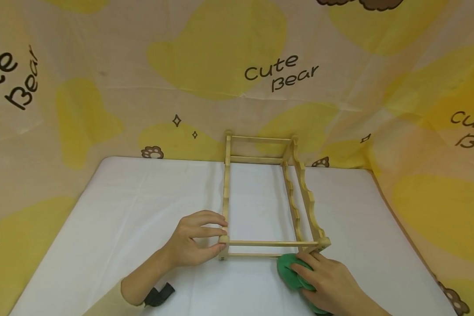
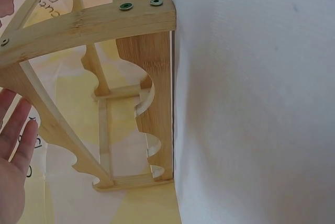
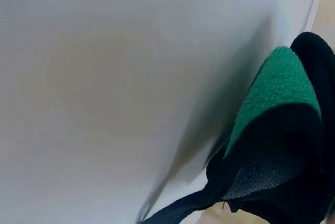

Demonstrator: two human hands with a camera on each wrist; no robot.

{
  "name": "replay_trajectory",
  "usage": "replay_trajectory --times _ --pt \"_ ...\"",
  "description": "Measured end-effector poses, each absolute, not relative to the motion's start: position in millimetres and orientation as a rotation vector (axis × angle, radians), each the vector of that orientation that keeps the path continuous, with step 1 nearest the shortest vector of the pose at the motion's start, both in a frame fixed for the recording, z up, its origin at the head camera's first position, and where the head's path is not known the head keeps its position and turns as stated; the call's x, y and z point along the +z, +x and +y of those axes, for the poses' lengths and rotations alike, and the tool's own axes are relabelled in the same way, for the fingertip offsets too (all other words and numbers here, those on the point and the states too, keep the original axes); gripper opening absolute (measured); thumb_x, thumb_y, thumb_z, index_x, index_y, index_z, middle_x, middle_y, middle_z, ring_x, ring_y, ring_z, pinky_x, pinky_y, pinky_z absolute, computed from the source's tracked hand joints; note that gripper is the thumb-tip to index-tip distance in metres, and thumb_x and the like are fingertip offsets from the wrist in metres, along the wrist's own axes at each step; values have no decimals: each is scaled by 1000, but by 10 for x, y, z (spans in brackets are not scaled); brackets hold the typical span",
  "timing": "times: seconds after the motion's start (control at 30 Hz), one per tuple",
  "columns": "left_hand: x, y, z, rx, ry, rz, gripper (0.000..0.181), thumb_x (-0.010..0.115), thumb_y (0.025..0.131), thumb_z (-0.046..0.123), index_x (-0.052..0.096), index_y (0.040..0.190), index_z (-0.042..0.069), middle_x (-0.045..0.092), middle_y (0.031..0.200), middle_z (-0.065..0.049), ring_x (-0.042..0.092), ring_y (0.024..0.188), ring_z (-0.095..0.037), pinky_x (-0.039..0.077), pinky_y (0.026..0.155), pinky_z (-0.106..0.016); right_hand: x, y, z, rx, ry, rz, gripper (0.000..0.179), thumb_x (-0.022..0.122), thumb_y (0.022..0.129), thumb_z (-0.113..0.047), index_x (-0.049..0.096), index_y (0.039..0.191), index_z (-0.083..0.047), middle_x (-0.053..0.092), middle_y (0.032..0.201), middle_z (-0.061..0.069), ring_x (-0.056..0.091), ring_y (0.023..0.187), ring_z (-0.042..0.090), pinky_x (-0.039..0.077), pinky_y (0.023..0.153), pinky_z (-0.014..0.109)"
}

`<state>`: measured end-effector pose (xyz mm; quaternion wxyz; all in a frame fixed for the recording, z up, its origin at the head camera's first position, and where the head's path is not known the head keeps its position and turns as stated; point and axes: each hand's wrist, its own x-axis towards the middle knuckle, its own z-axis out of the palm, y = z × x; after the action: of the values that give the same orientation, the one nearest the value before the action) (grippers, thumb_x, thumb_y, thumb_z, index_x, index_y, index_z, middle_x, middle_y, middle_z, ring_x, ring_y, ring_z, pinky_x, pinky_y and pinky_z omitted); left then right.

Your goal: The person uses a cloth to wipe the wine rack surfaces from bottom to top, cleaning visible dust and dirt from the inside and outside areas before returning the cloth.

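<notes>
A light wooden rack (image 1: 270,243) with scalloped side rails stands on a white surface. My left hand (image 1: 197,237) is at its near left corner, fingertips and thumb touching the wood. In the left wrist view the fingers of the left hand (image 2: 15,145) look fairly straight beside a scalloped rail (image 2: 63,135). My right hand (image 1: 329,276) grips a bunched green cloth (image 1: 290,272) against the rack's near right corner. Fuzzy green cloth (image 3: 280,85) with dark folds fills the right side of the right wrist view, where the right hand's fingers are hidden.
The white tabletop (image 1: 162,188) spreads out on both sides of the rack. A yellow patterned fabric backdrop (image 1: 205,79) rises behind and at the sides, and the rack's far end stands close to it. A black strap-like piece (image 1: 159,295) shows beside the left wrist.
</notes>
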<state>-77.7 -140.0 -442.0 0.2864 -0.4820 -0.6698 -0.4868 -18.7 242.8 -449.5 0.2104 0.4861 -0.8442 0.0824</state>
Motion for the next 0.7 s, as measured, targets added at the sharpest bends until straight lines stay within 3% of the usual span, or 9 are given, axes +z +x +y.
replay_trajectory --times 0.07,0.17,0.27,0.3,0.7 --pt "-4422 -782 -1402 -1300 -1288 -1786 13 79 93 17 81 100 7 76 106 -15 73 99 -35 60 98 -36 -4503 -182 2498 240 1349 -2338 54 89 62 -23 76 113 -14 71 118 8 69 83 20 59 58 25" --pt "-4424 -788 -1404 -1299 -1290 -1783 13 80 91 16 81 100 6 76 107 -15 72 99 -35 60 98 -36 -4509 -178 2585 246 1344 -2333 27 69 92 -29 75 113 -13 71 119 8 65 79 17 55 56 22" --pt "-4423 -789 -1407 -1299 -1290 -1793 13 81 91 15 81 101 6 76 108 -15 72 100 -35 60 98 -36 -4504 -173 2650 249 1341 -2324 44 40 108 -39 76 111 -13 70 117 6 62 77 15 53 56 22" --pt "-4422 -788 -1406 -1299 -1289 -1796 13 81 90 14 81 101 7 76 108 -15 72 100 -35 60 98 -36 -4497 -172 2666 250 1339 -2319 49 35 109 -41 76 110 -14 70 116 5 61 77 15 52 56 21" --pt "-4423 -774 -1399 -1293 -1279 -1806 12 79 92 17 81 100 8 76 104 -17 73 99 -36 60 98 -36 -4306 -211 2779 327 1340 -2151 42 49 106 -39 78 104 -10 73 108 7 60 70 15 52 54 21"
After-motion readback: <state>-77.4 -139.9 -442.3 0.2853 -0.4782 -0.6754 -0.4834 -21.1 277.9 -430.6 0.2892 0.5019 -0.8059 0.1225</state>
